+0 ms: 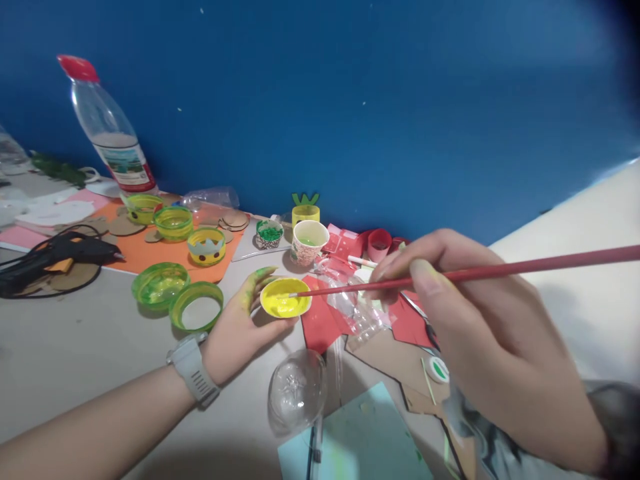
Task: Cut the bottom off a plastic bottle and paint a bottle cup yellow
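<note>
My left hand [237, 337], with green and yellow paint on its fingers, is closed around a small cup of yellow paint [286, 305] tilted toward me. My right hand [493, 340] pinches a red paintbrush [505, 269] between thumb and fingers. The brush's tip is over the yellow paint at the cup's middle; whether it touches I cannot tell. Below the cup lies a clear plastic bottle bottom [298, 393]. Left of my left hand are two green-painted plastic rings or dishes, one a green ring [197, 308], the other a green dish [160, 288].
A tall water bottle [113, 130] stands at the back left, near a black hot glue gun [75, 250]. Behind the yellow cup are a patterned paper cup [309, 243] and a cup of green paint [269, 233]. Light blue paper [373, 440] and cut cardboard [383, 360] lie in front.
</note>
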`<action>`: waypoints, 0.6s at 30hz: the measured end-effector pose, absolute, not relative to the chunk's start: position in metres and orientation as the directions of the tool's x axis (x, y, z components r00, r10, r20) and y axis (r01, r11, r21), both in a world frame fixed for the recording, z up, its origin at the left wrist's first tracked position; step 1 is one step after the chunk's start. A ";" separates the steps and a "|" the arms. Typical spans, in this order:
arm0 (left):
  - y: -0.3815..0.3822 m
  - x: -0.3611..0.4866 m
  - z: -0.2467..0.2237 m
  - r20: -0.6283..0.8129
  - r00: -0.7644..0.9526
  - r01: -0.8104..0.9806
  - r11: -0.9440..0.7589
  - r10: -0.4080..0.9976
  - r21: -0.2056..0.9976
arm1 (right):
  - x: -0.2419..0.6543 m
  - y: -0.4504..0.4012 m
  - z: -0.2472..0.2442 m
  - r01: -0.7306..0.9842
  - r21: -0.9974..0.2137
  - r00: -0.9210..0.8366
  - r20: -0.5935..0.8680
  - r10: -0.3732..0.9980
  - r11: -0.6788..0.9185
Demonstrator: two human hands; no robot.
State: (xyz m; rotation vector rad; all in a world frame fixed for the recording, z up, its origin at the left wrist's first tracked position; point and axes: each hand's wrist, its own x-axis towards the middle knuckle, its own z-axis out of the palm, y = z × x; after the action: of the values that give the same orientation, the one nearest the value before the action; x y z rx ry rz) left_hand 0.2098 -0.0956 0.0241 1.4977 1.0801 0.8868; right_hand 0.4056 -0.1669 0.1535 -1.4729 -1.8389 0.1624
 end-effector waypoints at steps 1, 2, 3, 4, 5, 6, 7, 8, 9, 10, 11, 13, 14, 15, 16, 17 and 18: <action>-0.096 0.210 0.024 0.005 0.317 0.172 -0.063 0.948 0.983 | 0.403 -0.167 0.154 0.785 -0.525 -0.053 0.472 0.880 0.329; -0.097 0.210 0.025 0.019 0.310 0.168 -0.075 0.950 0.983 | 0.401 -0.168 0.154 0.784 -0.526 -0.057 0.469 0.881 0.331; -0.097 0.210 0.024 0.034 0.304 0.165 -0.088 0.952 0.982 | 0.399 -0.169 0.154 0.781 -0.529 -0.059 0.467 0.882 0.332; -0.098 0.210 0.024 0.047 0.300 0.164 -0.101 0.953 0.981 | 0.397 -0.170 0.154 0.778 -0.529 -0.066 0.468 0.881 0.339; -0.098 0.210 0.023 0.060 0.300 0.164 -0.113 0.952 0.980 | 0.396 -0.171 0.154 0.774 -0.528 -0.076 0.470 0.880 0.349; -0.098 0.210 0.022 0.075 0.300 0.162 -0.128 0.951 0.979 | 0.395 -0.172 0.153 0.770 -0.528 -0.088 0.468 0.880 0.358; -0.099 0.210 0.021 0.095 0.301 0.157 -0.147 0.949 0.977 | 0.394 -0.173 0.153 0.768 -0.528 -0.098 0.463 0.881 0.363; -0.099 0.209 0.020 0.120 0.302 0.151 -0.172 0.946 0.974 | 0.393 -0.174 0.154 0.769 -0.528 -0.105 0.454 0.885 0.362; -0.100 0.209 0.018 0.144 0.299 0.146 -0.195 0.943 0.970 | 0.392 -0.174 0.154 0.772 -0.525 -0.110 0.442 0.890 0.357; -0.100 0.208 0.017 0.167 0.294 0.145 -0.217 0.941 0.965 | 0.391 -0.174 0.154 0.778 -0.522 -0.115 0.430 0.896 0.350; -0.101 0.208 0.015 0.189 0.287 0.145 -0.238 0.939 0.961 | 0.391 -0.174 0.155 0.783 -0.516 -0.119 0.424 0.898 0.348; -0.103 0.206 0.013 0.220 0.273 0.152 -0.268 0.937 0.951 | 0.390 -0.173 0.156 0.790 -0.494 -0.141 0.430 0.892 0.363; -0.103 0.206 0.012 0.230 0.268 0.157 -0.278 0.936 0.948 | 0.390 -0.173 0.158 0.796 -0.480 -0.148 0.438 0.887 0.370; -0.104 0.205 0.012 0.240 0.264 0.161 -0.288 0.934 0.944 | 0.390 -0.174 0.159 0.804 -0.465 -0.150 0.447 0.882 0.372; -0.104 0.205 0.011 0.247 0.261 0.166 -0.296 0.933 0.941 | 0.389 -0.175 0.160 0.810 -0.453 -0.147 0.458 0.877 0.372; -0.105 0.205 0.011 0.249 0.258 0.171 -0.298 0.933 0.939 | 0.389 -0.176 0.161 0.816 -0.448 -0.134 0.470 0.872 0.366; -0.105 0.205 0.011 0.248 0.258 0.174 -0.297 0.934 0.939 | 0.389 -0.177 0.162 0.818 -0.453 -0.113 0.479 0.870 0.356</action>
State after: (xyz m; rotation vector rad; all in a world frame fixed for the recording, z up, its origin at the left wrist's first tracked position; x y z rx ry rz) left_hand 0.2049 -0.1050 0.0107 1.6758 1.0342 1.1182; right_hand 0.3886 -0.1768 0.1619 -1.4669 -1.9294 0.0973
